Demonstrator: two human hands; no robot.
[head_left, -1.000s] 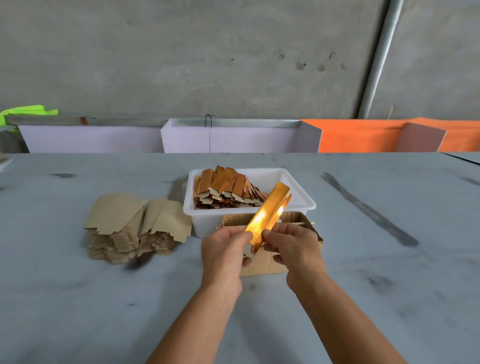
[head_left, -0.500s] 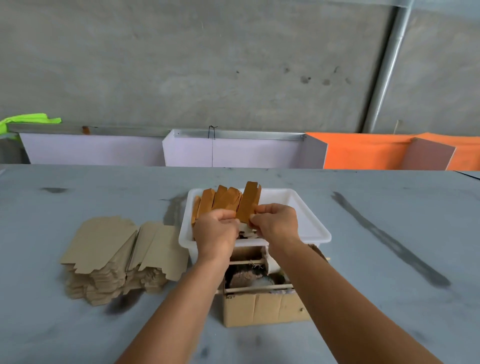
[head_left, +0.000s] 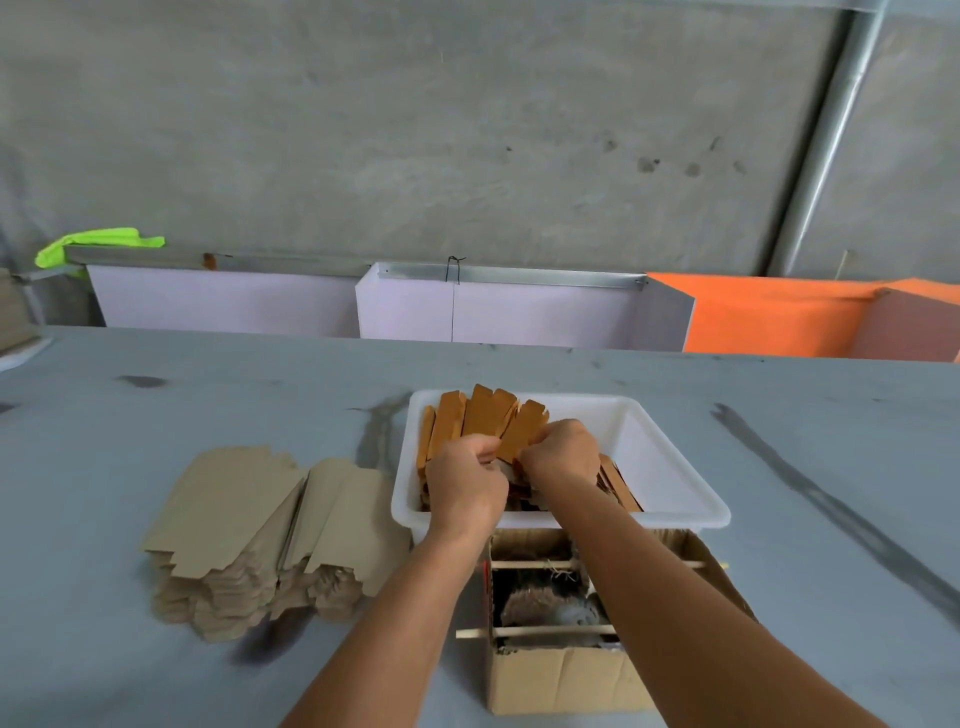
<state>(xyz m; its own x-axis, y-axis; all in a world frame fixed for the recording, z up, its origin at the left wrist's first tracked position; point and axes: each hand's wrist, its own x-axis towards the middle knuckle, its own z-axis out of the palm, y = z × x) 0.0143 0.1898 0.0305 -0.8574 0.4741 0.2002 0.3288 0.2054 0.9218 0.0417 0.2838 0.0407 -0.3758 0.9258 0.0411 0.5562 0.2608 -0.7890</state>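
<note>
**Folded carton reaches the tray**

A second ago the person holds a shiny gold carton up in front of the chest, above the cardboard box, with both hands working its lower end. Now that folded gold carton is down in the white tray, leaning upright at the right end of the row of finished cartons that fans along the tray's left side. The move from the air into the tray is already made half a second ago; since then the carton has tilted slightly and settled closer against its neighbours.

The left hand and the right hand are close together over the tray, fingers curled, both pinching the carton's lower end. Neither has let go yet.

This looks like the end of one cycle: the carton is folded and filed, and what remains is to release it so that it stays leaning on the row rather than tipping toward the tray's bare right half. The stack of flat brown blanks lies on the tabletop just left of the tray, untouched, and is the likely source of the next piece. The head view has also dipped and moved nearer, so the cardboard box now shows its open top.
</note>
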